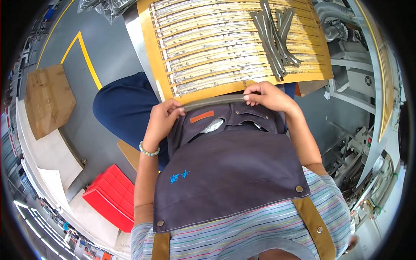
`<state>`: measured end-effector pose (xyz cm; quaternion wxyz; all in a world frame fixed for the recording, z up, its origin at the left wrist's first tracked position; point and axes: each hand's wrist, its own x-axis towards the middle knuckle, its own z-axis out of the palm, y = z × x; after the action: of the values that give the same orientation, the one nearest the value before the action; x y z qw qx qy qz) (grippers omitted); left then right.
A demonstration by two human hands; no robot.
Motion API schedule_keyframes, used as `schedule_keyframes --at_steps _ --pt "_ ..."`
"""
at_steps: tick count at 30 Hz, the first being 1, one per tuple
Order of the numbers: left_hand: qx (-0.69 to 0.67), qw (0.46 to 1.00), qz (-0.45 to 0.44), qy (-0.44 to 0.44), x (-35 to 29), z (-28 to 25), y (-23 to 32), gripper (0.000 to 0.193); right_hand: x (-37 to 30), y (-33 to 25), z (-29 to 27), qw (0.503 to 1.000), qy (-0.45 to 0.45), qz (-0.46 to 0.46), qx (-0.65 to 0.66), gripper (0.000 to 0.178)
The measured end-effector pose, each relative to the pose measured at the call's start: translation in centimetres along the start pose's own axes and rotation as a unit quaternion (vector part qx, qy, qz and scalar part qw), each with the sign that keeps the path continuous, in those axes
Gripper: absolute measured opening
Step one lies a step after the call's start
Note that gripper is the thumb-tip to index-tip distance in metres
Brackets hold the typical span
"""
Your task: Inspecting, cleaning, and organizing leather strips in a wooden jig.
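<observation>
An olive-grey fabric-like strip (212,101) is stretched across my lap at the board's near edge, bowing slightly upward. My left hand (164,119) pinches its left end between thumb and fingers. At the other end my right hand (267,97) is closed on the strip in the same way. Just beyond lies a yellow-brown board (149,32) with rows of long narrow slots. Several loose grey strips (268,41), each with a pale line along it, lie crossed over one another on the board's right part.
My dark apron (234,160) with pockets covers my lap. To the left are a cardboard box (48,99) and a red bin (112,195). Clear plastic bags (106,8) sit at the far left of the board. A flexible grey hose (336,19) and metal framing stand on the right.
</observation>
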<state>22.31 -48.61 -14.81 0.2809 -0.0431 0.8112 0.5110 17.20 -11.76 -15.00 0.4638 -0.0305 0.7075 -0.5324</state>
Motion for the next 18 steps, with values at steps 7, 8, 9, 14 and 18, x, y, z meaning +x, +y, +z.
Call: schedule_keyframes --at_steps 7,8,9,14,18 --pt "-0.023 0.977 0.008 0.210 2.8 1.7 -1.7 0.009 3.2 0.2 -2.3 0.987 0.069 -0.066 -0.126 0.015" --pt "-0.001 0.975 0.015 0.222 2.9 1.9 -1.1 0.009 3.7 0.7 -2.6 0.976 0.068 -0.101 -0.180 0.015" --pt "0.022 0.975 0.035 0.219 2.9 2.1 -0.6 0.010 3.9 0.6 -2.5 0.976 0.078 -0.104 -0.177 0.018" --pt "0.148 0.954 0.216 0.145 3.8 3.2 2.8 0.029 3.8 -1.5 -0.9 0.968 0.089 -0.090 -0.217 0.017" --pt "0.158 0.924 0.336 0.091 5.7 6.0 3.8 0.043 3.6 -3.6 0.5 0.959 0.075 -0.127 -0.244 0.013"
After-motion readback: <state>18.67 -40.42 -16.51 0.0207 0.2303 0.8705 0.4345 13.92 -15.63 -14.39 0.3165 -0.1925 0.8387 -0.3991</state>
